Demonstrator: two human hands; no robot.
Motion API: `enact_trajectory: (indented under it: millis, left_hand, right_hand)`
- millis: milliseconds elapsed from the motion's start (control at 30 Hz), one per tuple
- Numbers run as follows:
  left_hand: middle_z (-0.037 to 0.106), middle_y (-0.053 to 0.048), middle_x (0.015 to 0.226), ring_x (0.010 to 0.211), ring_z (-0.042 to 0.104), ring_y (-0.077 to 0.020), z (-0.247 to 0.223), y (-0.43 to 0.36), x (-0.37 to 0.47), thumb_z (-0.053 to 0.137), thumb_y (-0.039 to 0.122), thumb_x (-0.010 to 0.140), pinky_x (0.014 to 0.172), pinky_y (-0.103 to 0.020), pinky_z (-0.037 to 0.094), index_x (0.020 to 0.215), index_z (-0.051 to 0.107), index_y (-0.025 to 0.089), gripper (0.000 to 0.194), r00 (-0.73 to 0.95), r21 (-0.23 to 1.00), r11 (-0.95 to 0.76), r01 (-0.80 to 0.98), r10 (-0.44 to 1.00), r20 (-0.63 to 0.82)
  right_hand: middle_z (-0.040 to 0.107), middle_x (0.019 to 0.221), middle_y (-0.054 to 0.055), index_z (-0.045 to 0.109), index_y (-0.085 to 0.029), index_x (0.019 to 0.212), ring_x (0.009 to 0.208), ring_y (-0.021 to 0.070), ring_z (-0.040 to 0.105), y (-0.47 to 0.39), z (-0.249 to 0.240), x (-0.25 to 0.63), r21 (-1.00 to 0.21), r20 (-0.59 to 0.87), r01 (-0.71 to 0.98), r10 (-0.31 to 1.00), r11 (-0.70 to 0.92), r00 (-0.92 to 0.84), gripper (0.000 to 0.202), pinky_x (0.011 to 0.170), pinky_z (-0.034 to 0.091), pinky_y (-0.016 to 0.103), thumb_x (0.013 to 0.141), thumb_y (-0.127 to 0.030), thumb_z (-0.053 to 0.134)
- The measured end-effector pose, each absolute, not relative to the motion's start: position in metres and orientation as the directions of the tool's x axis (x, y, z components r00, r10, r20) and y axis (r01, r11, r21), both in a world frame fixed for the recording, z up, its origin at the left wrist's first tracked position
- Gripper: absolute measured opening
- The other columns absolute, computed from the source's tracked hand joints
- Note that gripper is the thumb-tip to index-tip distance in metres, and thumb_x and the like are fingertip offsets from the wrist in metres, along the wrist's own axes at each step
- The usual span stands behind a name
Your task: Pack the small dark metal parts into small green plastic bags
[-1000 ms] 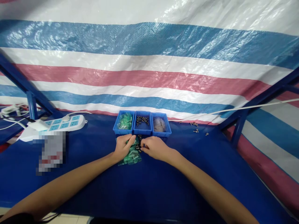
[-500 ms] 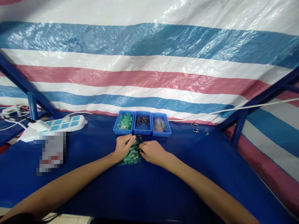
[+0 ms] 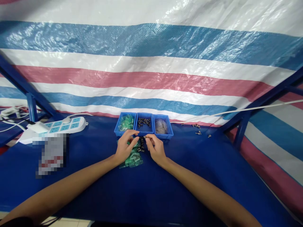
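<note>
My left hand is just in front of the left blue bin, its thumb and forefinger apart and nothing seen between them. My right hand has its fingers curled into a pinch near the front of the middle bin; what the fingertips hold is too small to make out. Between the hands lies a short row of dark screw-like metal parts. Below my left hand is a spread of small green clear packets, partly covered by that hand.
Three blue bins stand side by side: green packets in the left bin, dark metal parts in the middle bin, clear plastic bags in the right bin. A power strip lies left. Loose screws lie right, by a white cable.
My right hand has lifted away from the dark parts, up toward the middle bin. My left hand has opened its thumb and forefinger and shifted slightly up.
</note>
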State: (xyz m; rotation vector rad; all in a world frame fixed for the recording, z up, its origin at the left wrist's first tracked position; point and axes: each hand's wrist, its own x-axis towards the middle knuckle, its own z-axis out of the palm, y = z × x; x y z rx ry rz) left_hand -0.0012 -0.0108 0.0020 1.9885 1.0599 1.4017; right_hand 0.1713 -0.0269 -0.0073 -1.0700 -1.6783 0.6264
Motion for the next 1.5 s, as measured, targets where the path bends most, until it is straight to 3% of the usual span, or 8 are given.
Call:
enact_trajectory:
  millis: [200, 567, 833, 1167, 1500]
  left_hand:
    - [0.057, -0.005, 0.102, 0.054, 0.048, -0.0049, -0.0007, -0.0091, -0.0025, 0.061, 0.030, 0.086, 0.057, -0.021, 0.046, 0.101, 0.068, 0.022, 0.018, 0.204, 0.665, -0.635, 0.393, 0.765, 0.611]
    - [0.058, -0.004, 0.097, 0.055, 0.051, -0.0051, -0.0011, -0.0079, -0.0022, 0.061, 0.026, 0.086, 0.056, -0.021, 0.047, 0.095, 0.070, 0.022, 0.014, 0.253, 0.620, -0.686, 0.381, 0.722, 0.643]
    - [0.059, -0.005, 0.097, 0.055, 0.050, -0.0060, -0.0008, -0.0098, -0.0012, 0.061, 0.029, 0.085, 0.054, -0.020, 0.045, 0.092, 0.064, 0.018, 0.013, 0.198, 0.671, -0.646, 0.362, 0.757, 0.622]
    - [0.062, -0.005, 0.099, 0.052, 0.051, -0.0052, -0.0008, -0.0114, -0.0009, 0.058, 0.027, 0.087, 0.051, -0.020, 0.045, 0.095, 0.061, 0.017, 0.013, 0.166, 0.763, -0.585, 0.274, 0.810, 0.562]
    - [0.066, -0.006, 0.103, 0.041, 0.049, -0.0021, 0.0002, -0.0141, -0.0001, 0.057, 0.028, 0.087, 0.045, -0.019, 0.044, 0.096, 0.060, 0.017, 0.014, 0.151, 0.796, -0.548, 0.256, 0.836, 0.527]
  right_hand:
    - [0.063, 0.075, 0.003, 0.060, -0.017, 0.104, 0.063, 0.0135, 0.060, -0.0244, -0.0123, 0.1713, -0.804, 0.470, 0.353, 0.875, 0.479, -0.118, 0.026, 0.058, 0.048, 0.023, 0.095, -0.033, 0.041]
    - [0.064, 0.073, 0.003, 0.063, -0.017, 0.103, 0.063, 0.0134, 0.060, -0.0246, -0.0127, 0.1712, -0.769, 0.505, 0.360, 0.847, 0.528, -0.165, 0.023, 0.059, 0.048, 0.023, 0.094, -0.030, 0.045]
    - [0.059, 0.071, 0.000, 0.055, -0.018, 0.114, 0.057, 0.0117, 0.056, -0.0284, -0.0123, 0.1719, -0.770, 0.542, 0.318, 0.830, 0.553, -0.129, 0.025, 0.056, 0.047, 0.023, 0.092, -0.029, 0.048]
    - [0.067, 0.091, 0.006, 0.062, -0.020, 0.110, 0.070, 0.0145, 0.062, -0.0296, -0.0119, 0.1716, -0.678, 0.620, 0.362, 0.762, 0.640, -0.186, 0.024, 0.068, 0.050, 0.027, 0.092, -0.021, 0.046]
    - [0.068, 0.088, 0.004, 0.062, -0.019, 0.107, 0.062, 0.0123, 0.060, -0.0293, -0.0108, 0.1717, -0.679, 0.615, 0.377, 0.769, 0.630, -0.177, 0.022, 0.062, 0.049, 0.025, 0.091, -0.022, 0.048]
